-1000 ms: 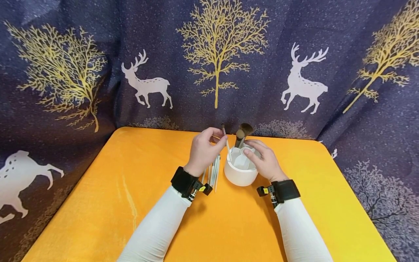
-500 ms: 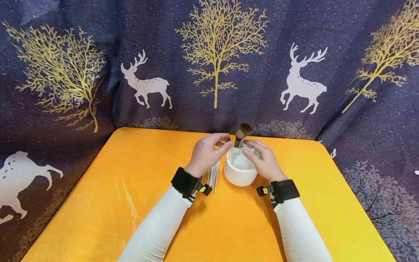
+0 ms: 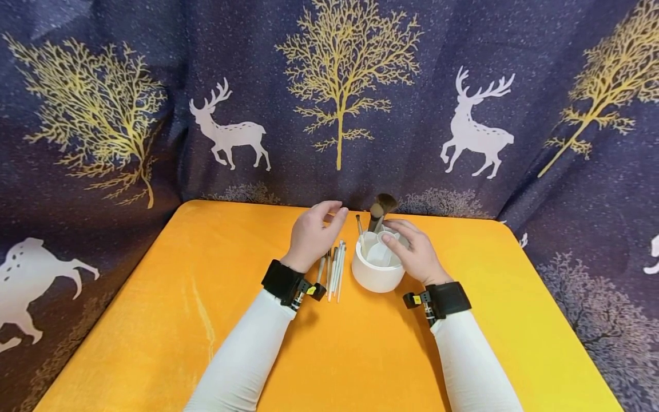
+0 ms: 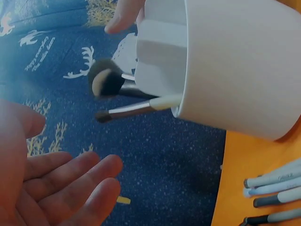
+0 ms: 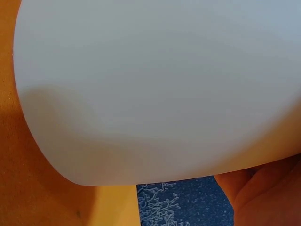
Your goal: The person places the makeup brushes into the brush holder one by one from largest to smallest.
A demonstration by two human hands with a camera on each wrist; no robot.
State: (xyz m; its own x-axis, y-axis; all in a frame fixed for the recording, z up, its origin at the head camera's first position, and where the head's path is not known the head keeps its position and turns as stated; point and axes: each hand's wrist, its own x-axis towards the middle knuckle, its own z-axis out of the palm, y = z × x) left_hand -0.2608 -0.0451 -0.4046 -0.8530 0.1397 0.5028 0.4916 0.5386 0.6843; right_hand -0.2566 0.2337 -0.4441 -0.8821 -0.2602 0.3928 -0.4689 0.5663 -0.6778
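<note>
A round white makeup brush holder [image 3: 378, 279] stands upright on the table, with curved inner dividers. Two larger makeup brushes [image 3: 385, 202] rise from its back part, bristles up. A thin small makeup brush [image 3: 359, 224] leans in the left compartment; the left wrist view shows its dark tip [image 4: 103, 116]. My left hand [image 3: 315, 233], fingers relaxed and holding nothing, hovers just left of that small brush, apart from it. My right hand [image 3: 419, 256] holds the holder at its right rim, thumb over the opening; its far fingers are partly hidden.
Several slim makeup brushes [image 3: 337, 272] lie side by side on the orange-covered table [image 3: 247, 332], left of the holder and below my left hand. A dark curtain [image 3: 309, 114] with deer and trees hangs directly behind the table's back edge.
My left hand has lowered the small makeup brush into the holder's left compartment, let go of it and drawn back to the left. The right hand and holder have stayed put.
</note>
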